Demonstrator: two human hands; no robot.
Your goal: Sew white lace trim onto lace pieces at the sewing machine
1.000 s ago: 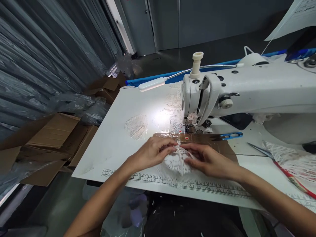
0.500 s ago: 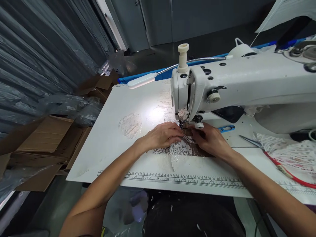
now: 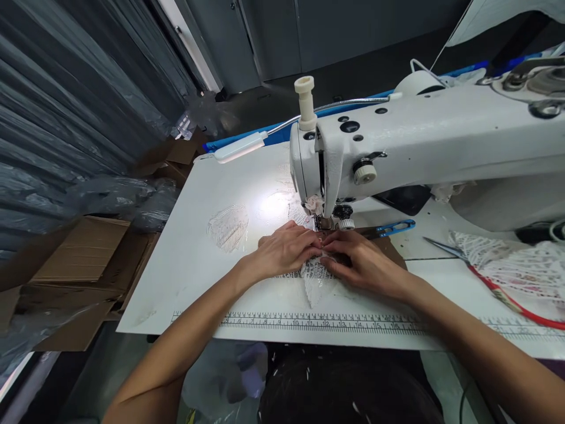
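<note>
White lace (image 3: 314,285) lies on the sewing table just in front of the needle area of a white sewing machine (image 3: 410,141). My left hand (image 3: 286,250) presses on the lace from the left, its fingers closed together at the edge near the presser foot (image 3: 323,224). From the right, my right hand (image 3: 359,262) pinches the lace between thumb and fingers, and its fingertips nearly meet those of the left. A brown piece (image 3: 395,252) shows flat behind my right hand. The fingers cover much of the lace.
Blue thread snips (image 3: 397,228) lie behind my right hand. Scissors with red handles (image 3: 498,292) rest at the right beside more white lace (image 3: 512,259). A separate lace piece (image 3: 228,228) lies at the left, under a lamp (image 3: 241,147). Cardboard boxes (image 3: 82,247) stand left of the table.
My right hand has come leftward and nearer to me, over the lace, close to my left fingers. More of the snips and the brown piece now shows. The view has shifted slightly.
</note>
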